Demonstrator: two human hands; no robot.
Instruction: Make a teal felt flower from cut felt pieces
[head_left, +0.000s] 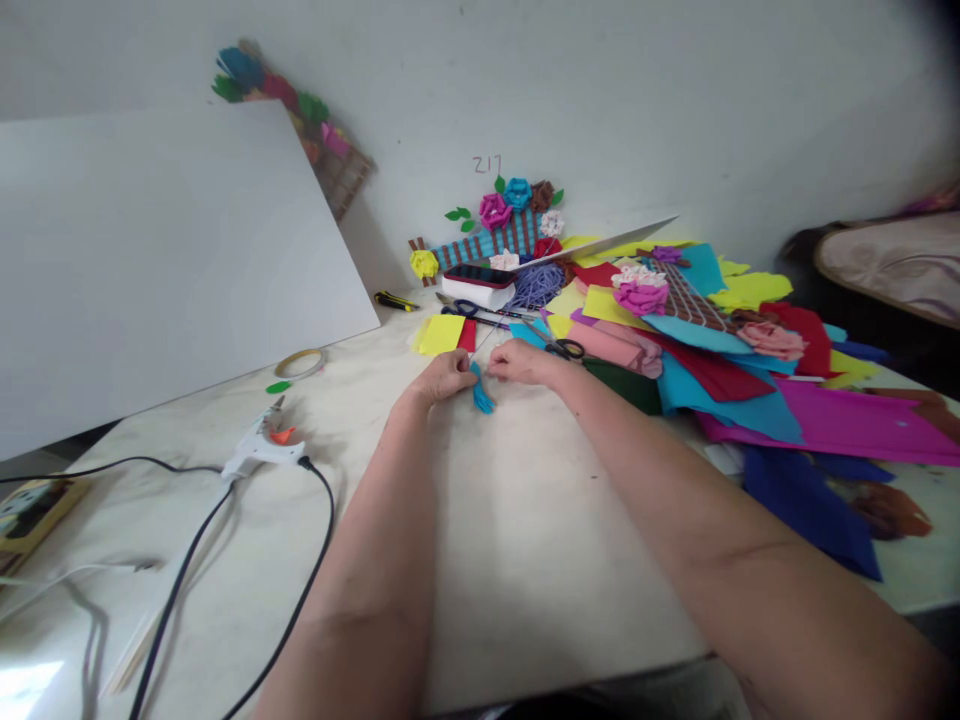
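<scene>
Mostly, a pale table (525, 560) fills the view, its near edge partly covered by the person's forearms (375, 560). A white board (165, 270) slants up at the left, its outer end cut off and its support out of sight. Coloured paper (787, 410) is heaped at the right, probably kept aside so both arms can reach the middle. At that middle, the left hand (444, 378) and right hand (525, 362) come near each other, thumbs inward. A glue gun (259, 448) lies left of the arms, likely set there to be handy, its black cords running out of frame. Scissors (559, 346) lie just beyond the right hand, handles near the wrist. Smallest is a blue piece (482, 393) between the hands, its loose end toward the viewer. The left thumb and fingers pinch its top, hiding that end, seemingly to steady it. The right fingers are curled in, tips close together; they may have a thin strand, but at this distance I cannot tell.
</scene>
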